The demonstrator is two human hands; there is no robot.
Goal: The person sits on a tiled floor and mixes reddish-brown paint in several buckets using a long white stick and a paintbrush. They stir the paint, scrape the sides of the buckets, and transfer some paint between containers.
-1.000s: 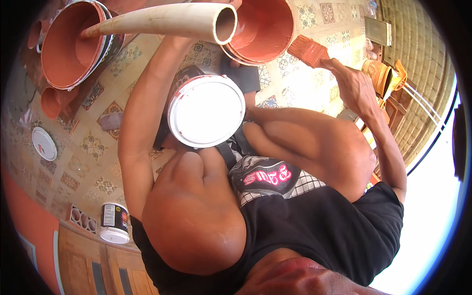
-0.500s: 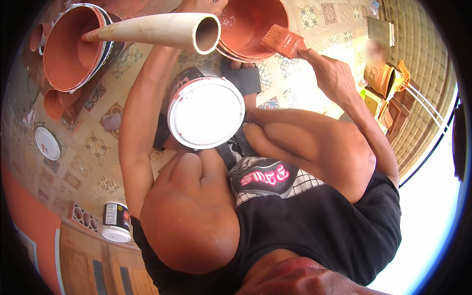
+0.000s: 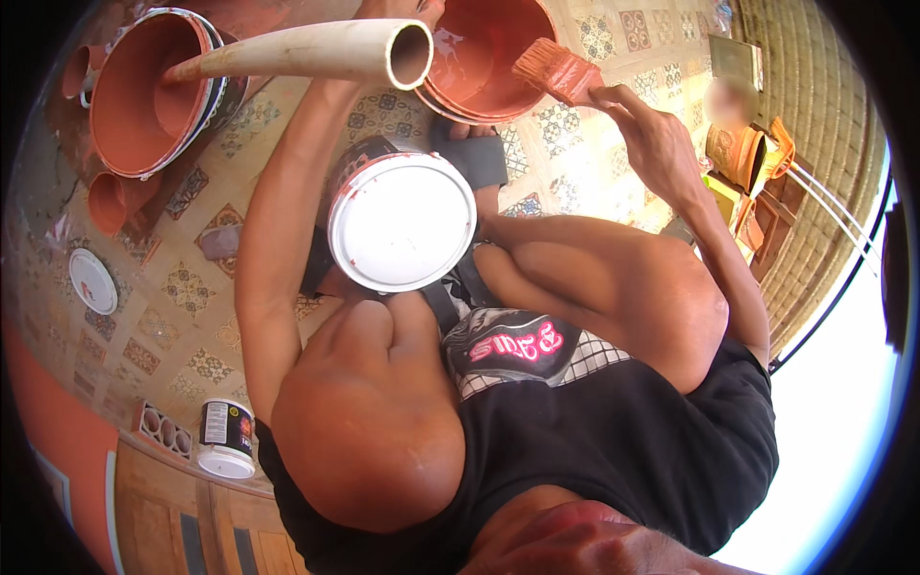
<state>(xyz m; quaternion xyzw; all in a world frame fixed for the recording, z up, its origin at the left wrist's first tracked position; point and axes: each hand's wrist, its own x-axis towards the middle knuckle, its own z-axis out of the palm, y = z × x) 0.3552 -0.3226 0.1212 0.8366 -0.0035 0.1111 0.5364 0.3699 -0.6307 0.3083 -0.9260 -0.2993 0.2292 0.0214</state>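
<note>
A paintbrush (image 3: pixel 561 72) coated in terracotta paint is in my right hand (image 3: pixel 656 139), its fingers closed around the handle end. Its bristles reach over the right rim of a paint bucket (image 3: pixel 479 62), whose inside is smeared with the same wet colour. My left hand (image 3: pixel 402 9) grips that bucket's left rim, partly cut off by the top edge. In front of my left wrist passes a long pale pipe (image 3: pixel 307 50), its other end inside a second bucket (image 3: pixel 120 105). A white-lidded tub (image 3: pixel 402 222) stands between my knees and the paint bucket.
Patterned tiles (image 3: pixel 187 287) cover the floor. To the left are a small terracotta pot (image 3: pixel 107 203) and a round white lid (image 3: pixel 93 281). A black-and-white tub (image 3: pixel 227 436) stands by the wall, beside a hollow block (image 3: pixel 165 428). At right sits an orange bag (image 3: pixel 738 158).
The brush and my right hand have shifted slightly right and down, the bristles staying by the bucket's rim. My left hand keeps its place at the bucket.
</note>
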